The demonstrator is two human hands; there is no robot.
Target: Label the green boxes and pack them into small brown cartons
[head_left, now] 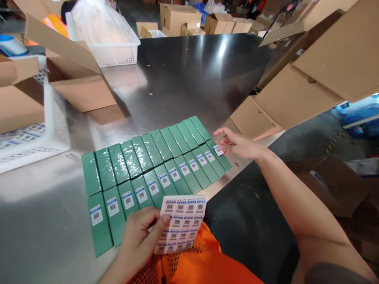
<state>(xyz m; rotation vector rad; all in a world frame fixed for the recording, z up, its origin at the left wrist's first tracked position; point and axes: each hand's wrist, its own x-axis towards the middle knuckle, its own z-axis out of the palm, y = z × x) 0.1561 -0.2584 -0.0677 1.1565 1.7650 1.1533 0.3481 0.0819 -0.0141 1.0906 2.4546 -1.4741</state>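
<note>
We clamp a white paper label sheet (186,223) in our left hand (137,234); our right hand (238,145) — index finger apart, others curled — is at a white rectangular label (217,150) on the front-right green oblong box (225,161) on the metal table (53,221).

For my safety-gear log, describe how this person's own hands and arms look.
The bare left hand and right hand show no gloves or rings; both forearms are uncovered. Blurred dark grey cloth, probably a sleeve, shows at the right upper arm.
</note>
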